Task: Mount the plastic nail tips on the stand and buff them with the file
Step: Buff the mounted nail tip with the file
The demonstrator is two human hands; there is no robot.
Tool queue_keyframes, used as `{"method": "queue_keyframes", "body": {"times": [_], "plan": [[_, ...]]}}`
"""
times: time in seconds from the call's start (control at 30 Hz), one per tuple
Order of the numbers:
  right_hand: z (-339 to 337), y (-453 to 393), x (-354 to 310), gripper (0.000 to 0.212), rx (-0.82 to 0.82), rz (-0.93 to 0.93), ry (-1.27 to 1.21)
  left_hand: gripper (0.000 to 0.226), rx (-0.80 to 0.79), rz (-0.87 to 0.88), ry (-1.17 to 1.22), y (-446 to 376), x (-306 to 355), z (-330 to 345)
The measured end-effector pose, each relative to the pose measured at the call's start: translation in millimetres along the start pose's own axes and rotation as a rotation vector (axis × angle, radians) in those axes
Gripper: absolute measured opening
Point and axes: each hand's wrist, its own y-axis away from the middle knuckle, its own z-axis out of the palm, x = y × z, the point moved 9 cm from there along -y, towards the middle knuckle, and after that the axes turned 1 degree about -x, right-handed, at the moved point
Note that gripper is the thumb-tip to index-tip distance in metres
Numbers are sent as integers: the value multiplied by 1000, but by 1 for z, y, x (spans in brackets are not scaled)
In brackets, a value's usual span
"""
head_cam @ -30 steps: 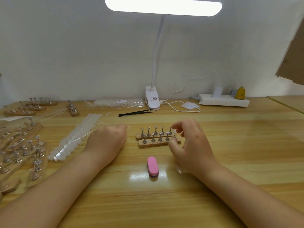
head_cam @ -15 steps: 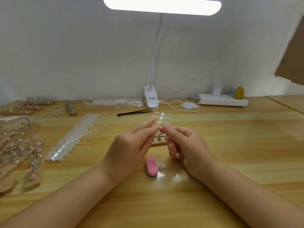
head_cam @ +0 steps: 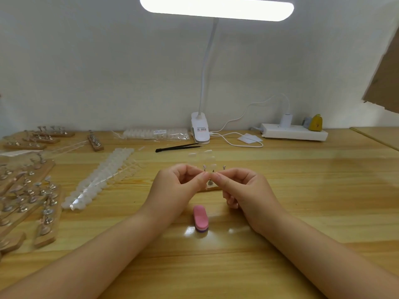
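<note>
A clear strip of plastic nail tips (head_cam: 205,157) is held upright over the table's middle. My left hand (head_cam: 177,186) and my right hand (head_cam: 241,190) both pinch its lower end, fingertips almost touching. Right behind them stands the wooden nail stand (head_cam: 210,184) with metal pegs, mostly hidden by my fingers. The pink buffing file (head_cam: 200,219) lies flat on the table between my wrists, nearer to me.
Long strips of nail tips (head_cam: 101,180) lie to the left, with several more wooden stands (head_cam: 28,195) beyond them. Black tweezers (head_cam: 177,146), a bagged pack of tips (head_cam: 155,133), a clip lamp (head_cam: 200,130) and a power strip (head_cam: 293,131) sit at the back.
My left hand took a short strip of nail tips from the left pile and brought it to the middle. My right hand left the stand and joined it on the strip.
</note>
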Motion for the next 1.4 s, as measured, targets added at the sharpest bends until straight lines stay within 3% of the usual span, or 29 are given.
{"method": "queue_keyframes", "body": {"times": [0.23, 0.4, 0.47, 0.57, 0.67, 0.83, 0.93, 1.0, 1.1, 1.17, 1.23, 1.33, 1.4], "plan": [[-2, 2, -3, 8, 37, -64, 36, 8, 4, -66, -24, -2, -12, -1], [7, 11, -27, 3, 33, -372, 410, 7, 97, 12, -158, 2, -4, -8], [9, 13, -29, 4, 37, -416, 452, 10, 86, 72, -190, 2, 2, -7], [1, 3, -15, 6, -5, -203, 223, 14, -45, 99, -112, 1, 6, 0], [9, -3, 7, 17, -208, 98, -98, 10, -196, 43, 28, -1, 4, 6], [21, -2, 7, 8, -378, 152, -156, 6, -352, -14, 52, -1, 2, 13], [14, -6, 8, 12, -313, 166, -191, 7, -234, -39, 57, -12, 1, -6], [8, -8, 11, 10, -239, 181, -209, 16, -78, -74, -120, -23, -5, -31], [6, -9, 14, 10, -189, 184, -209, 52, 95, -150, -438, -31, -17, -62], [6, -9, 14, 12, -182, 181, -202, 54, 118, -200, -548, -33, -26, -70], [5, -9, 14, 15, -174, 178, -199, 53, 82, -224, -823, -33, -31, -68], [6, -9, 14, 15, -174, 171, -198, 50, 82, -118, -1349, -32, -21, -64], [6, -8, 14, 14, -182, 175, -202, 54, 124, -42, -1483, -29, -8, -62]]}}
